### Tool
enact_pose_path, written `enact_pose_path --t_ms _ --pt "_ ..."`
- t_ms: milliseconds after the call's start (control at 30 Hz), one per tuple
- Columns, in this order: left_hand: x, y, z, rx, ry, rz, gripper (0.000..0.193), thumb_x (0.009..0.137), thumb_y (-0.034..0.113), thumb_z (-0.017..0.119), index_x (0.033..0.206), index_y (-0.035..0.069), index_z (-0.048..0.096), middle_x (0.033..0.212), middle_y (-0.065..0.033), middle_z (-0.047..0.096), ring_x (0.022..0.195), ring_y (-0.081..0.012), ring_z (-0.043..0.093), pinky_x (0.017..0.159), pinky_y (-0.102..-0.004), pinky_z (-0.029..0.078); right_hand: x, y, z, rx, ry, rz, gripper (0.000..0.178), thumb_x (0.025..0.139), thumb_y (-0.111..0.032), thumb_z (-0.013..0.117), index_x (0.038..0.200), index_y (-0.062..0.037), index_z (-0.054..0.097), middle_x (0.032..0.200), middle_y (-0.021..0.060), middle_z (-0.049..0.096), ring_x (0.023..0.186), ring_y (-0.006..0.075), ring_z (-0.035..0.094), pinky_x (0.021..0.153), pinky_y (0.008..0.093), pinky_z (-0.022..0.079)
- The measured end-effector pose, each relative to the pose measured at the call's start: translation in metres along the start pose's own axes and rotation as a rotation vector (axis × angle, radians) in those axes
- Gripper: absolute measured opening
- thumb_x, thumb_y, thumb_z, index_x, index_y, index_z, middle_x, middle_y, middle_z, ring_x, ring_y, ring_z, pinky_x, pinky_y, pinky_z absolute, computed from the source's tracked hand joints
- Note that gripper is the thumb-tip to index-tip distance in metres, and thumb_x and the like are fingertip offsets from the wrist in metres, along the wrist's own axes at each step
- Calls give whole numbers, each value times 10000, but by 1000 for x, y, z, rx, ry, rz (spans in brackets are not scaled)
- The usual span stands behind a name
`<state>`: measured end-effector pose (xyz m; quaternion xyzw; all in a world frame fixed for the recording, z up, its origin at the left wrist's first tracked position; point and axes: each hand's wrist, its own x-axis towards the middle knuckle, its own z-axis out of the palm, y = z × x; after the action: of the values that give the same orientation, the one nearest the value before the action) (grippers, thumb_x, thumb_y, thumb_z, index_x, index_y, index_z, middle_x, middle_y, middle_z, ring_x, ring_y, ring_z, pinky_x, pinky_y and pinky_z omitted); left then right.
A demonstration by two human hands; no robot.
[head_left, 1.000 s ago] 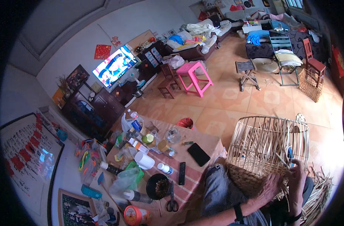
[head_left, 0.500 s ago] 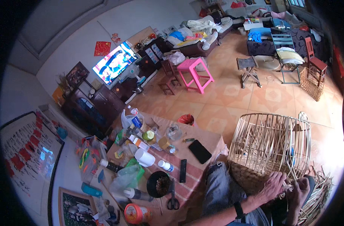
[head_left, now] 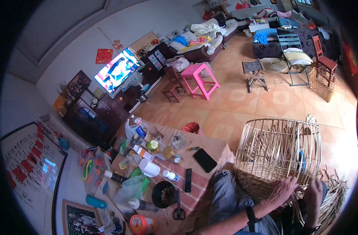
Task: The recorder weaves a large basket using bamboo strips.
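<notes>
Just beyond the left hand [head_left: 285, 189] and right hand [head_left: 314, 191], whose grips I cannot tell, sits the woven basket [head_left: 274, 158].

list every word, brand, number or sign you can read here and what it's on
Nothing reads clearly enough to quote.
Framed wall panel: dark written characters, too small and blurred.
Red wall poster: markings blurred.
Small white bottle: label too small.
Orange tub: label blurred.
Black remote: any key markings too small.

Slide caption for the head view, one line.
Left hand and right hand at the near side of a partly woven basket, cluttered table to the left, loose strips to the right.
</notes>
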<state>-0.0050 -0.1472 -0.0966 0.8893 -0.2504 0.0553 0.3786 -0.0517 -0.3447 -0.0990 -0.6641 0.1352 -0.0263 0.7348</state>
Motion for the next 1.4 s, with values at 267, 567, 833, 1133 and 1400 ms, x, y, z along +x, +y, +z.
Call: enact_pose_path --t_ms 267,567,833,1133,1400 --pt "-3 0 0 51 99 73 227 964 223 679 891 51 551 793 -130 546 711 -341 638 610 -450 509 -16 53 20 -31 167 -147 152 1032 -67 571 1181 -44 589 852 -27 560 697 55 494 591 206 385" --pt "-12 5 -33 93 188 212 266 945 242 713 797 62 583 712 -102 569 651 -285 657 561 -403 520 -32 -27 62 24 -156 10 65 1023 -92 618 967 -59 615 764 -64 568 653 20 462 565 203 354" --pt "-18 -11 -55 98 229 167 326 935 259 738 732 70 567 671 -98 556 609 -281 637 557 -402 505 -32 -19 70 53 -24 114 145 1036 -163 622 927 -73 593 711 -70 489 613 33 423 529 222 320" --pt "-12 -35 -67 120 221 147 322 948 219 723 749 51 534 665 -112 576 621 -317 638 568 -429 511 -19 -20 61 171 9 90 292 1070 -346 568 897 -111 576 669 -25 480 510 74 391 451 271 305" --pt "-13 -34 -67 67 164 77 324 952 281 716 753 72 567 672 -115 589 605 -311 644 551 -427 504 -59 24 37 209 -92 183 389 1097 -373 489 832 -97 556 564 15 532 410 113 486 378 271 371"
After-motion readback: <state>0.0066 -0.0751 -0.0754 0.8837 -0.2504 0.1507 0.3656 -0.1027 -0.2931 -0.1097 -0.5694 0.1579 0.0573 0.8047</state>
